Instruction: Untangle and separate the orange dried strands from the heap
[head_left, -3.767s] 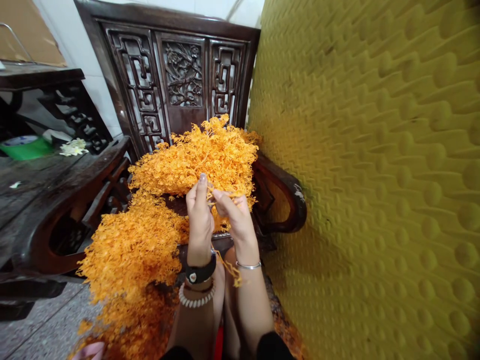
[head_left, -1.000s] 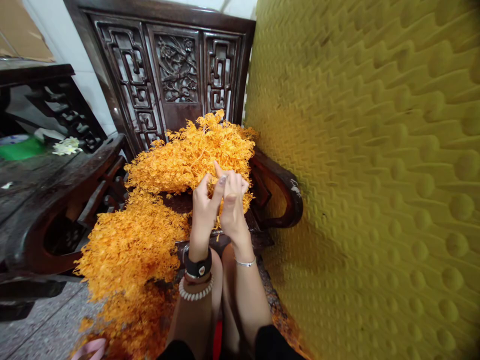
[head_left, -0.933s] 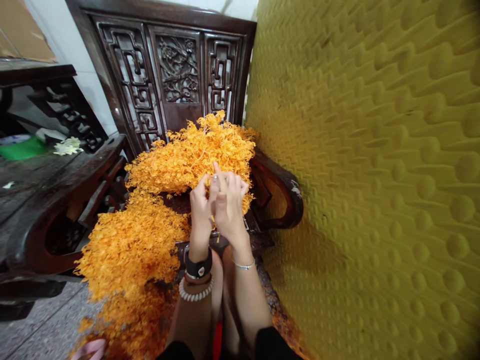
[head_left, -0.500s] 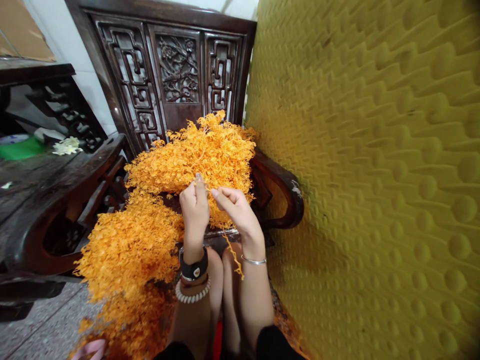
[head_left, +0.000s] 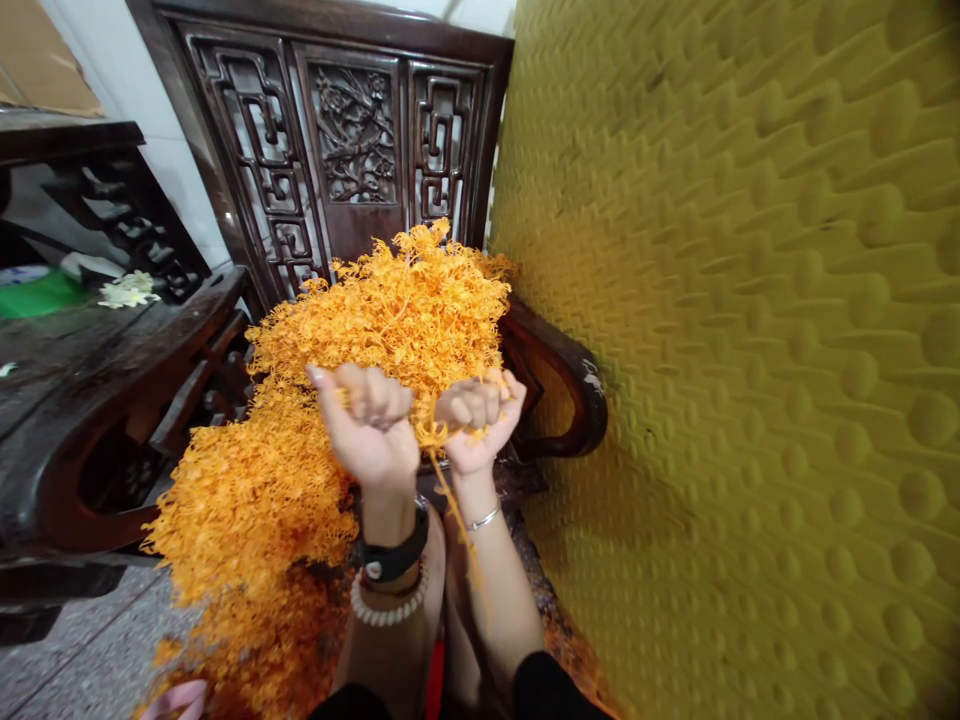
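Note:
A large heap of feathery orange artificial foliage (head_left: 397, 310) sits on the dark wooden chair seat, and more of it spills down the left side. Before the heap, my left hand (head_left: 367, 420) is turned palm up with fingers curled closed and thumb pointing left. A bit of orange shows between its thumb and fingers. My right hand (head_left: 481, 415) is curled closed around an orange sprig (head_left: 431, 432), which bunches in the gap between both hands. From there a thin orange stem (head_left: 459, 515) dangles over the lap, its lower end blurred. The fingers partly hide what they grip.
Behind the heap rises a carved chair back (head_left: 360, 130); its curved armrest (head_left: 581, 400) is at the right. A yellow embossed panel (head_left: 750, 300) walls off the right side. At left, a dark table (head_left: 45, 370) bears a green item (head_left: 37, 295) and white flowers (head_left: 129, 290).
My hands were close together, fingertips pinching a thin strand. Now both wrists have rolled palm up with fingers curled, and the hands are wider apart, with the orange sprig bunched between them.

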